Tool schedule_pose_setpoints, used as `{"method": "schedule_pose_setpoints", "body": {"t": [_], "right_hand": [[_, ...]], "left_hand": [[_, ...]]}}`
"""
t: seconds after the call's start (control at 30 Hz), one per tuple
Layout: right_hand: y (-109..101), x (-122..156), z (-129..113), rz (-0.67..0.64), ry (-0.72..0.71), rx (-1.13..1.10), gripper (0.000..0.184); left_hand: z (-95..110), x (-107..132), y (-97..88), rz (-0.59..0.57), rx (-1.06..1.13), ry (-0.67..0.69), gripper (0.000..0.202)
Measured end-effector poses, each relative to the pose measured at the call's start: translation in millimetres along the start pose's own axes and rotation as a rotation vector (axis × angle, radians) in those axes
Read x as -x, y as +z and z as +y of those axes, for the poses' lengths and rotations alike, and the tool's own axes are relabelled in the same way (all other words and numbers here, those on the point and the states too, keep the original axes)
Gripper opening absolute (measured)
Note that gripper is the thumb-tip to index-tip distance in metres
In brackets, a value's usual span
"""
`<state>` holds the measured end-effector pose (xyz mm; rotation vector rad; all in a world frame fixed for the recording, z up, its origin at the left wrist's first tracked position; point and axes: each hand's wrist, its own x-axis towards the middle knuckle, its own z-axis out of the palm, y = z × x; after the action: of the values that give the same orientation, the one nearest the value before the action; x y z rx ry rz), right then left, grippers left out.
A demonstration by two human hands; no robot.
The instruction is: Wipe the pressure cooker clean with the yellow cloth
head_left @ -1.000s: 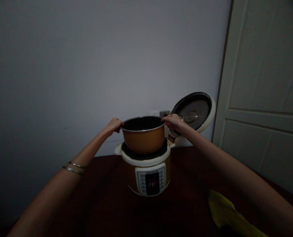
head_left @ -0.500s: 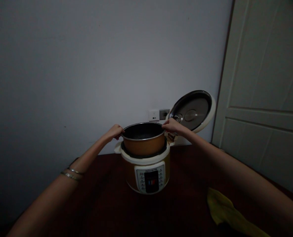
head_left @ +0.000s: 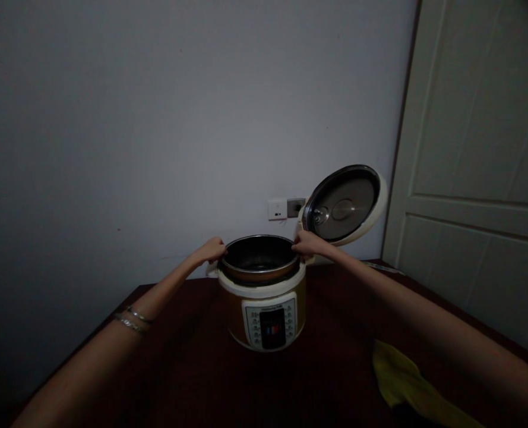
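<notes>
An inner pot [head_left: 260,276], orange outside and dark inside, sits most of the way down in a white and gold electric cooker [head_left: 237,309]. Only a narrow band of its outer wall shows above the cooker's rim. My left hand [head_left: 213,249] pinches the pot's rim on the left. On the opposite side, my right hand [head_left: 309,244] grips the rim in the same way. The cooker's round lid [head_left: 346,205] stands tilted open behind my right hand. A control panel with a dark display faces me.
Behind the cooker rises a pale wall [head_left: 157,119] with a white socket plate [head_left: 277,209] and a grey one [head_left: 296,207]. A yellow-green cloth [head_left: 400,374] lies at the right on the dark red table [head_left: 192,362]. A panelled door [head_left: 477,148] is at the right.
Both my hands have moved down with the inner pot, which has sunk deeper into the cooker. Less of its orange wall shows. The lid remains open.
</notes>
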<state>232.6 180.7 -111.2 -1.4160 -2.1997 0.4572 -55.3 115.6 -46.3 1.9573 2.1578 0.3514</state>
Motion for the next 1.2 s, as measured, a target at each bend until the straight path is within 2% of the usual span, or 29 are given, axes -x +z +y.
{"method": "schedule_pose_setpoints", "body": {"t": [0.5, 0.93, 1.2], "right_hand": [[7.6, 6.2, -0.9, 0.019, -0.046, 0.19, 0.024], [12.0, 8.4, -5.0, 0.036, -0.05, 0.305, 0.029], [9.8, 19.2, -13.3, 0.032, -0.069, 0.336, 0.028]], "left_hand": [[-7.5, -5.8, 11.2, 0.018, -0.157, 0.016, 0.019], [-7.2, -4.6, 21.6, 0.157, -0.283, 0.027, 0.018], [-12.1, -7.7, 26.6, 0.174, -0.342, 0.043, 0.023]]}}
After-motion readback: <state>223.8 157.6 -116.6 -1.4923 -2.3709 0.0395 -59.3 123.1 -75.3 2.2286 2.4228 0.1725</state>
